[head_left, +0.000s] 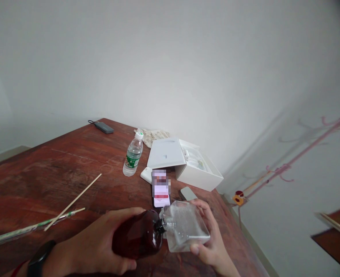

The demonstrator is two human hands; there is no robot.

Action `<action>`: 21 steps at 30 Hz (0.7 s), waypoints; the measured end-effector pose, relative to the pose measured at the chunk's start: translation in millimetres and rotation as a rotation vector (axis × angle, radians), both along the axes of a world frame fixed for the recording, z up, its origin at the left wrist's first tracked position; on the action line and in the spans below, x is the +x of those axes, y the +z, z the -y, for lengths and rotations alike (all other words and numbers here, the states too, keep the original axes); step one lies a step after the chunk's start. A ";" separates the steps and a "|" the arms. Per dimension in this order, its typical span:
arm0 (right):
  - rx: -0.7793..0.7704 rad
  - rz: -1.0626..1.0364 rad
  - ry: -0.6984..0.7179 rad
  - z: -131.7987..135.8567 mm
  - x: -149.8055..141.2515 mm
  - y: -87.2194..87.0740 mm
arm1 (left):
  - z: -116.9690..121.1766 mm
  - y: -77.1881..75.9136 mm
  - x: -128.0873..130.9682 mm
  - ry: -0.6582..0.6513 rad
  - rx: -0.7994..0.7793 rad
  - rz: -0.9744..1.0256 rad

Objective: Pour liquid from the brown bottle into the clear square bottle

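Observation:
My left hand [100, 240] is wrapped round a dark red-brown bottle [138, 234] with a black neck, tipped onto its side so the neck faces right. In my right hand [211, 234] is a clear, square-sided bottle [185, 227], also tilted, its ridged neck pointing left. The two necks meet or overlap between my hands; I cannot tell whether liquid passes between them. Just beyond the clear bottle lies a phone [161, 190] with a lit screen.
Behind stand a water bottle [133, 154] and an open white box [200, 175]. A thin stick [74, 201] crosses a wrapped packet of chopsticks [22, 231] at left. A grey power bank [104, 127] lies far back on the wooden table [63, 169]. A pink coat rack [299, 154] leans at right.

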State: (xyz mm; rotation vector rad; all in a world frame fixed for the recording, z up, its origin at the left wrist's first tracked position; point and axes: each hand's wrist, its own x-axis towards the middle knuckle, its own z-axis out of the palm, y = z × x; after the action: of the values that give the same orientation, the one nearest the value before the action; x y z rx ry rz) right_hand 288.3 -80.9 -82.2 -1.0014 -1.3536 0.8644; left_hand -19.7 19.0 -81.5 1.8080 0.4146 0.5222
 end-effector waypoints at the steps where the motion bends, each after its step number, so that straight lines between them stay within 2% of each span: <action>1: 0.002 0.005 -0.004 -0.3 -0.1 -0.1 | -0.1 1.2 0.0 0.002 0.007 0.000; 8: 0.002 0.024 0.036 -1.3 1.4 4.3 | -1.0 1.6 0.7 0.005 0.020 -0.012; 12: 0.005 0.064 0.125 -0.8 4.2 4.8 | 0.7 3.4 0.2 0.001 0.012 -0.032; 17: 0.032 -0.011 0.063 -2.1 0.1 3.9 | 1.5 7.5 -0.1 0.021 0.041 -0.054; 21: 0.027 0.008 0.085 -2.7 -1.2 4.5 | -0.5 5.6 0.1 0.021 0.042 -0.091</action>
State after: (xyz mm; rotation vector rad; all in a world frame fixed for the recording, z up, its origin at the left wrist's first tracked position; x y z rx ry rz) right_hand 287.0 -78.2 -77.7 -0.9331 -1.4193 0.9045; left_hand -19.6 19.5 -75.9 1.8748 0.4893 0.4674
